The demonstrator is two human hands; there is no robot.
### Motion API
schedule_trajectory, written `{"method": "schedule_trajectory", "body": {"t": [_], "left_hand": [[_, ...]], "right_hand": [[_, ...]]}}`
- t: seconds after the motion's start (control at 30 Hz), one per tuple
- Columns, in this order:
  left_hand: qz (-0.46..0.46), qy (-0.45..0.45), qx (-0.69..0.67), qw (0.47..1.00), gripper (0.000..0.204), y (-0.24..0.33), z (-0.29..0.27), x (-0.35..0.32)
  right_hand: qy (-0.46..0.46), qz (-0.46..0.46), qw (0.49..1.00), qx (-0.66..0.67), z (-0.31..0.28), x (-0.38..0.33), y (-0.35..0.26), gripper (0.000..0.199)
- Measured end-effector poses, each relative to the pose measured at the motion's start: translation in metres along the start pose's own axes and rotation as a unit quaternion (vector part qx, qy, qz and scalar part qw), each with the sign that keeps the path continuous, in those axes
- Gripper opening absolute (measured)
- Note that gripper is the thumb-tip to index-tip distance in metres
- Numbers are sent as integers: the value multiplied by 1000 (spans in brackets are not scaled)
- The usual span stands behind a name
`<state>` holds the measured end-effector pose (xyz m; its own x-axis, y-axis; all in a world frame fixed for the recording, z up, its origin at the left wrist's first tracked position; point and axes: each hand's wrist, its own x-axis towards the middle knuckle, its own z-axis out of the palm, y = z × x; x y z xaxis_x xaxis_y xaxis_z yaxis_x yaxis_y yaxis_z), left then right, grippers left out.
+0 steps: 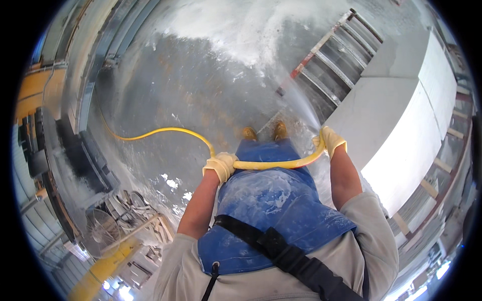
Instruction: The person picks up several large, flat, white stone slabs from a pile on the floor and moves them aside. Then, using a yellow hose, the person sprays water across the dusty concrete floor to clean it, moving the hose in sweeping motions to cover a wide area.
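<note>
Both gloved hands, left (221, 165) and right (331, 141), grip closed around the yellow hose (271, 164) (arms outstretched).

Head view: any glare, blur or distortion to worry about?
Head view: strong fisheye, the white slab and ladder bow toward the rim; glare off the wet floor; spray is smeared; both hands, left and right, and the hose read sharp.

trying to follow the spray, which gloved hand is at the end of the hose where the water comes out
The right hand, raised beside the big white block, grips the yellow hose at its spraying end. The left hand only holds it further back, where it trails off across the wet floor.
</note>
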<state>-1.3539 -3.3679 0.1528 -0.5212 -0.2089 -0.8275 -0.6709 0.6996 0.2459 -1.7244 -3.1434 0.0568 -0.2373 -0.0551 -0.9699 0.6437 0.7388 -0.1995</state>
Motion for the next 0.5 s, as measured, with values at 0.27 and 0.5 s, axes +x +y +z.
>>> {"method": "schedule_trajectory", "body": {"t": [0.27,0.5], "left_hand": [[-25,39,-22,999,20,-10,30,6],[-29,30,-54,998,23,-14,29,12]], "right_hand": [[-16,7,1000,3,2,66,11,46],[-27,11,1000,-8,15,67,-9,47]]}}
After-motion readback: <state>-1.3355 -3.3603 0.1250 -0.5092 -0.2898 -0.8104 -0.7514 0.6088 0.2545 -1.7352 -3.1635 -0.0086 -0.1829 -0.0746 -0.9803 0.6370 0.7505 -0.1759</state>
